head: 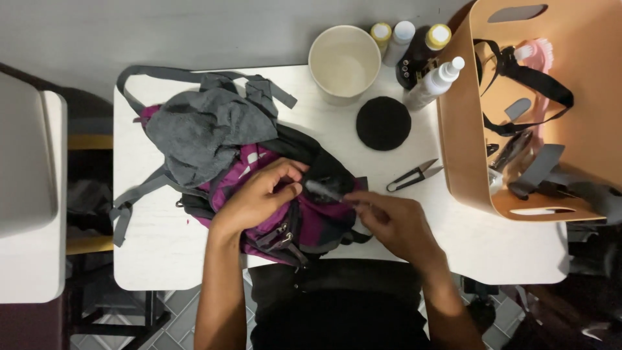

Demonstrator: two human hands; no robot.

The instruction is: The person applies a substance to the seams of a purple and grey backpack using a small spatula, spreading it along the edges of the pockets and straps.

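Observation:
A purple, black and grey backpack [214, 139] lies on a small white table [149, 253], its grey straps spread to the left. My left hand [259, 194] pinches the black fabric near the bag's middle. My right hand [395, 220] is at the bag's right edge, fingers closed on a small light, blurred object [324, 190] against the black fabric; I cannot tell what it is.
A round black patch [383, 123] and small black thread snips [414, 175] lie right of the bag. A white cup [344, 63], several bottles [431, 81] and a tan bin [466, 149] holding straps and a pink brush stand at the back right.

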